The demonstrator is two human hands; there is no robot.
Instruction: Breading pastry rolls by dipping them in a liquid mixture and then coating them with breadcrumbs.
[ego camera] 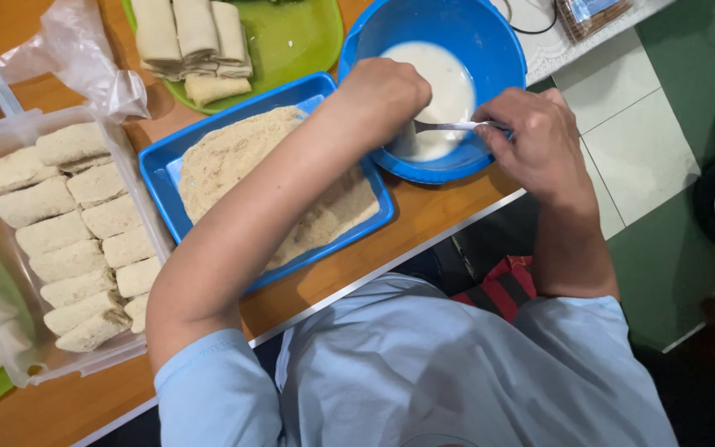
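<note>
We see a glossy blue plastic bowl [490, 50] at one o'clock, a shiny metal spoon [448, 127] inside it, a smooth blue plastic tray [159, 170] of rough, matt breadcrumbs [242, 153], and a clear plastic box [10, 128] at nine o'clock on the smooth wooden table [424, 217].

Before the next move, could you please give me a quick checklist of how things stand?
1. Spoon gripped in right hand: ok.
2. What the left hand, over the bowl, holds: cannot tell.
3. Batter in bowl: ok.
4. Crumbs in tray, beside bowl: ok.
5. Plain rolls on plate: ok.
6. Free room in box: cannot tell.
</note>
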